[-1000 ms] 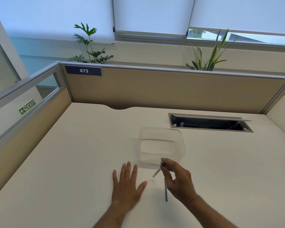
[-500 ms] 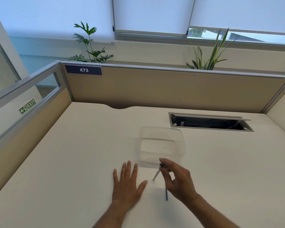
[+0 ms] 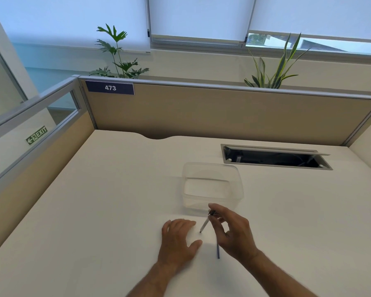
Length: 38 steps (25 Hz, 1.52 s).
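A clear plastic container [image 3: 212,185] stands open on the cream desk [image 3: 94,211], just beyond both hands. My right hand [image 3: 231,232] pinches the dark top end of a white pen [image 3: 204,225], which slants down to the left with its tip near the desk. A second, dark blue pen [image 3: 218,251] lies on the desk, partly hidden under my right hand. To the left of the white pen, my left hand [image 3: 178,241] rests on the desk with its fingers now bent at the knuckles and the thumb spread.
An open cable hatch [image 3: 274,157] is cut into the desk at the back right. Beige partition panels [image 3: 223,112] close off the back and left sides, with plants behind them.
My left hand's fingers, flat and spread before, have curled in at the tips. My right hand with the white pen stays almost where it was.
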Motion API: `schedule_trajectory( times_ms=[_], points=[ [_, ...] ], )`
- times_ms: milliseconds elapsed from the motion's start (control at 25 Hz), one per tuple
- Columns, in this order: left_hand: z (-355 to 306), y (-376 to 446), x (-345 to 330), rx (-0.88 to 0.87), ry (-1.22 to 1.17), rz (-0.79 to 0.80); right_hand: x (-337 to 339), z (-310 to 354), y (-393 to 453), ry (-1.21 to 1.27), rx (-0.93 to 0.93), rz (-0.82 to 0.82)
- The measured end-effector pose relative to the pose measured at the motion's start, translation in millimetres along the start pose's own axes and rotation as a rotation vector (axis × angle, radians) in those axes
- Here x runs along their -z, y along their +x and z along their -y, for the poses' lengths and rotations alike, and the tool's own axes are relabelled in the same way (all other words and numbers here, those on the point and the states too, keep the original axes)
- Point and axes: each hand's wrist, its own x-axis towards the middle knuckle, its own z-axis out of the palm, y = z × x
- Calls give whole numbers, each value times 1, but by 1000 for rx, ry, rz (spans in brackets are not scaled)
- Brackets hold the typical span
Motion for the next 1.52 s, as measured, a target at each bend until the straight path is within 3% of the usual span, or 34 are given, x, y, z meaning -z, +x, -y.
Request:
schedule_trajectory(
  times_ms=[320,560,1120,1280,1520],
  points=[
    [-22,15,-1,185,-183,-4,3,4,0,41,-12,1],
    [-16,12,-1,150,-181,4,7,10,3,99,-65,-8],
    [-18,13,6,175,-207,-8,49,-4,22,317,-318,-240],
    [-29,15,11,301,-492,-67,48,-13,16,483,-497,-347],
    [-62,25,23,506,-1102,-2,29,-18,-7,717,-835,-391]
  ],
)
